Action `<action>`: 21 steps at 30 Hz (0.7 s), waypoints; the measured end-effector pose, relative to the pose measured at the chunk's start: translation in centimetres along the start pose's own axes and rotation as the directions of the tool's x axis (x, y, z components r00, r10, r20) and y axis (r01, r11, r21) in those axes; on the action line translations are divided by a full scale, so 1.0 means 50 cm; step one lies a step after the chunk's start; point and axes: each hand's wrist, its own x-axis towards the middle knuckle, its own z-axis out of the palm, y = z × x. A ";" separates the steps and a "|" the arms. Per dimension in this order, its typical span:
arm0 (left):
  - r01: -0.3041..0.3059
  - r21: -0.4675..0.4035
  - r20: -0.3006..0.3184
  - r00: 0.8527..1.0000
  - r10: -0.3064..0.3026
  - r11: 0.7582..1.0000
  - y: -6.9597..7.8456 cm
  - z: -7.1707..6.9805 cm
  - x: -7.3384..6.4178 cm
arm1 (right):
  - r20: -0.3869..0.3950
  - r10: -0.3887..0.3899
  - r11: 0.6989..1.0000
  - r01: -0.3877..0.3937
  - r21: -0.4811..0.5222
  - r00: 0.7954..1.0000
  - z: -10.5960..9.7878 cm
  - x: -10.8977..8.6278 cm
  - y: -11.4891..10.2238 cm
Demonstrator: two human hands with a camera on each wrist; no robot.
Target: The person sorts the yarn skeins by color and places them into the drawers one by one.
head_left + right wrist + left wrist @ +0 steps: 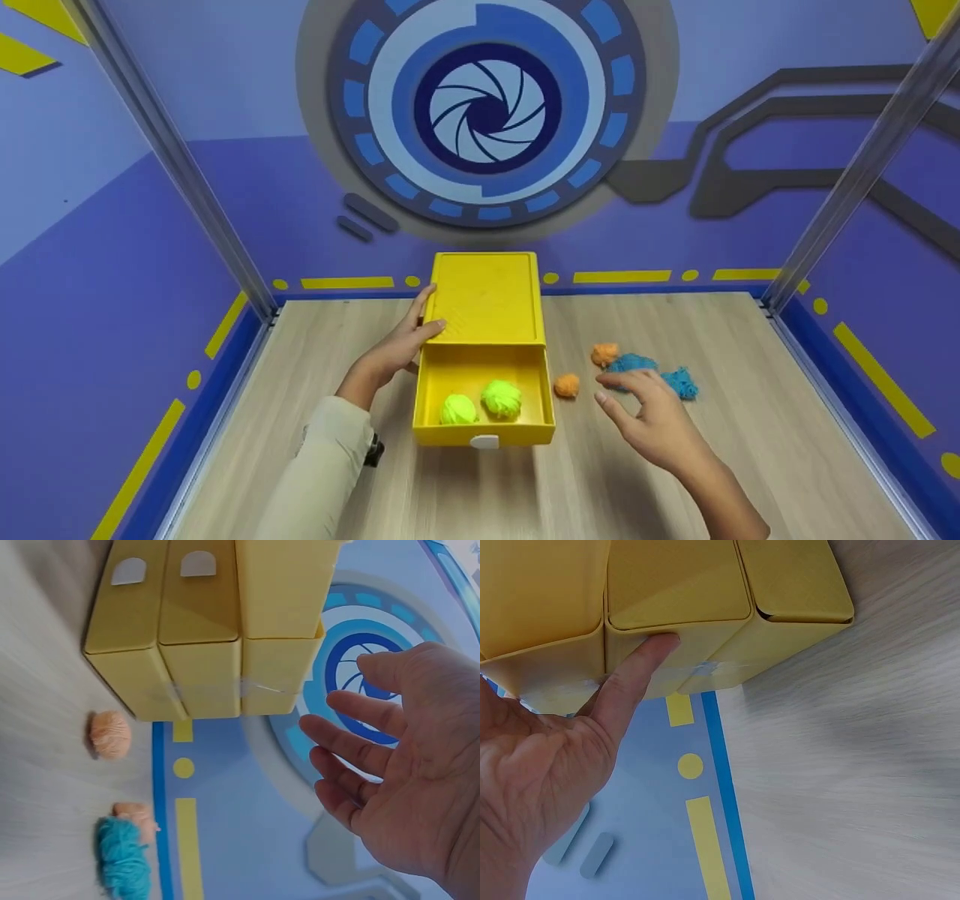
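A yellow three-drawer box (486, 296) stands on the table with its top drawer (517, 435) pulled out. Two neon yellow-green yarn balls (459, 409) lie in that drawer. My left hand (397, 349) rests against the box's left side, its fingers fairly straight; the left wrist view shows one extended finger (634, 679) along the edge of a drawer section. To the right of the box, my right hand (652, 420) is held in the air with spread fingers, holding nothing. Beyond it lie two orange yarn balls (567, 386) and two blue yarn bundles (632, 365), partly covered by the fingers.
A blue-purple wall panel (247, 187) with a printed round emblem rises behind the table (345, 322). Metal posts (180, 157) stand at both back corners. White half-round handles (129, 571) mark the drawer fronts. A dark object (373, 451) sits at the left wrist.
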 end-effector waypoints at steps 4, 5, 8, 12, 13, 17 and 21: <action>0.004 0.003 -0.009 1.000 -0.004 1.000 -0.002 -0.001 0.001 | 0.038 0.053 0.997 -0.055 0.048 0.998 0.019 -0.014 0.010; 0.006 0.004 -0.009 1.000 -0.006 1.000 -0.002 -0.001 0.000 | 0.050 0.064 0.996 -0.067 0.063 0.997 0.025 -0.019 0.011; 0.008 0.003 -0.007 1.000 -0.008 1.000 -0.002 -0.001 -0.001 | 0.086 0.091 0.990 -0.099 0.101 0.992 0.043 -0.031 0.013; 0.008 0.002 -0.007 1.000 -0.008 1.000 -0.001 0.000 -0.002 | 0.145 0.110 0.986 -0.126 0.112 0.983 0.063 -0.047 0.009; 0.009 0.004 -0.008 1.000 -0.009 1.000 0.000 0.000 -0.002 | 0.159 0.111 0.986 -0.129 0.110 0.981 0.067 -0.051 0.007; 0.010 0.007 -0.011 1.000 -0.010 1.000 0.002 0.001 -0.001 | 0.186 0.114 0.984 -0.137 0.114 0.976 0.077 -0.065 0.000; 0.008 0.013 -0.005 1.000 -0.007 1.000 0.003 0.000 -0.001 | 0.166 0.073 0.982 -0.100 0.162 0.984 0.087 -0.076 -0.005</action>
